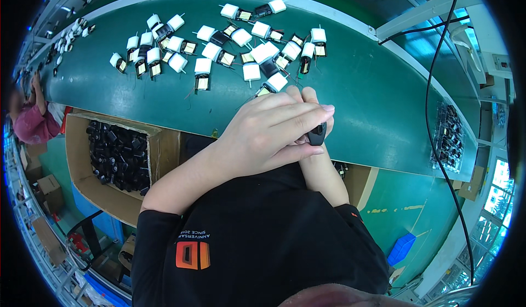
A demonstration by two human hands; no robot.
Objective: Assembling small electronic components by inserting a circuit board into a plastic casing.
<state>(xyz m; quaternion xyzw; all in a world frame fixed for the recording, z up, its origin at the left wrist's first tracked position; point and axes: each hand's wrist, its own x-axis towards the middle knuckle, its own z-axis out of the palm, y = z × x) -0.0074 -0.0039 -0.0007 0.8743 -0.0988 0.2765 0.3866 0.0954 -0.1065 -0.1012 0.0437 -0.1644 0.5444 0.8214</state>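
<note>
My left hand (pixel 268 129) lies over my right hand (pixel 310 97), close to the near edge of the green workbench. Between them is a small black plastic piece (pixel 316 135) with a rounded end, mostly covered by fingers. The left fingers and thumb close round it, and the right fingers curl about it from the far side. Beyond my hands lie several small assemblies (pixel 203 72), each with a white block, a black casing, a pale yellow face and thin wires. One of them (pixel 275 82) lies just past my left knuckles.
A cardboard box (pixel 156 162) of black plastic parts stands left below the workbench (pixel 378 110); another box (pixel 361 186) is at the right. A clear tray (pixel 448 137) of black parts sits at the right end. A black cable (pixel 429 88) hangs there. A person (pixel 34 118) sits far left.
</note>
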